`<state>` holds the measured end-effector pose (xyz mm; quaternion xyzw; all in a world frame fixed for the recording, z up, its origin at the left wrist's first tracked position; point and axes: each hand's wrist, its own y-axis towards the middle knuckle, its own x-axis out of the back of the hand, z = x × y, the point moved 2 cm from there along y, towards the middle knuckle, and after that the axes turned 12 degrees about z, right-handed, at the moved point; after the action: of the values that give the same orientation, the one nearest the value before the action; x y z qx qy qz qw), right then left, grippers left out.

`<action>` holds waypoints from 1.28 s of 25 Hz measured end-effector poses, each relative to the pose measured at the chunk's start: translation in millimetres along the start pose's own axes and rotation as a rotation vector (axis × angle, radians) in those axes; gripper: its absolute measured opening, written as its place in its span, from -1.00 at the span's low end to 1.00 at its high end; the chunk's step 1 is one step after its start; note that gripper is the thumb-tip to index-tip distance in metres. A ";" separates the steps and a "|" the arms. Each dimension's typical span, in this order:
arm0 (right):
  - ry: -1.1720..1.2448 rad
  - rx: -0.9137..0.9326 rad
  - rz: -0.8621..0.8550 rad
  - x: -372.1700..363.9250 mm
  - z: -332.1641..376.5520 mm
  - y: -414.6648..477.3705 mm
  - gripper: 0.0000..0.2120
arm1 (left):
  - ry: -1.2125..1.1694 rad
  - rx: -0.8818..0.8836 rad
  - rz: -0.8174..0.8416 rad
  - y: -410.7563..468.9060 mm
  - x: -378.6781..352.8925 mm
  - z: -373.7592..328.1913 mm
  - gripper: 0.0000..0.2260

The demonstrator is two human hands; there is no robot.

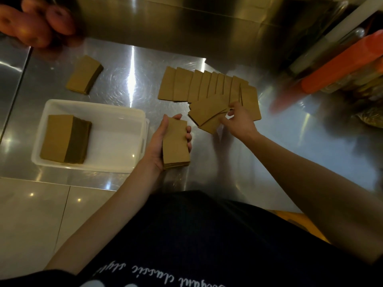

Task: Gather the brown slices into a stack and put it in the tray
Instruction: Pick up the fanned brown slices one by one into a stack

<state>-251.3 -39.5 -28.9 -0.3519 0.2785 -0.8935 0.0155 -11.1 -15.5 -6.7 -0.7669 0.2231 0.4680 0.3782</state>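
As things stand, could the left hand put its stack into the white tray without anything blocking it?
Probably yes. The left hand holds its stack right beside the white tray, whose right half is bare; the stack already inside sits at the left.

Steel counter [116, 83]; orange-lidded containers [342, 65] far right; reddish blurred objects [37, 23] top left.

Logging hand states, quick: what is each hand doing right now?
Left hand: closed on a stack of brown slices.
Right hand: fingers pinching the loose slices on the table.

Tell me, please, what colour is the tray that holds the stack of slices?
White: the tray shows plainly in the head view, holding a brown stack.
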 end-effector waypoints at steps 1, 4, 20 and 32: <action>-0.027 0.017 -0.007 -0.3 4.7 5.8 -0.49 | 0.012 -0.002 -0.019 0.1 0.4 -0.4 -0.66; -0.116 -0.007 -0.021 -2.5 17.9 22.3 -0.43 | 0.006 -0.012 -0.082 0.4 2.1 -0.2 -0.68; 0.228 -0.076 0.015 -9.8 11.7 24.8 -0.42 | -0.059 -0.079 -0.065 0.2 14.2 -7.8 -0.60; -0.133 -0.157 -0.120 -15.8 33.4 31.5 -0.54 | -0.063 -0.103 -0.098 -7.2 11.1 -12.1 -0.63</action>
<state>-223.4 -78.9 -34.8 -0.4265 0.3243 -0.8430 -0.0473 5.7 -20.4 -10.5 -0.7802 0.1487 0.4837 0.3677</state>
